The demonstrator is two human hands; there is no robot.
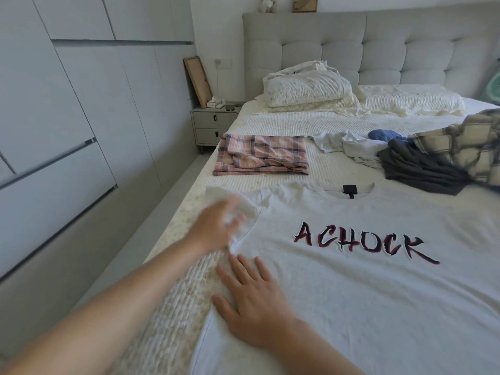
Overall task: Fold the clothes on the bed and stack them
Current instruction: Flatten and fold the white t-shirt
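A white T-shirt [365,293] with dark red lettering lies spread face up on the bed [270,120], collar toward the headboard. My left hand [216,228], blurred, is over the shirt's left sleeve with fingers spread. My right hand [251,301] lies flat with straight fingers on the shirt's left side near the hem. Beyond the shirt sits a folded pink plaid garment [262,155]. At the right lies a loose heap: a white garment [349,144], a dark grey one [422,169], a blue one [384,134] and a beige plaid shirt [465,147].
Pillows [308,87] lean at the padded headboard [378,47]. A grey nightstand [211,123] stands left of the bed, with a wooden frame [197,79] leaning on the wall. White wardrobe doors [67,117] line the left; a narrow floor strip runs alongside.
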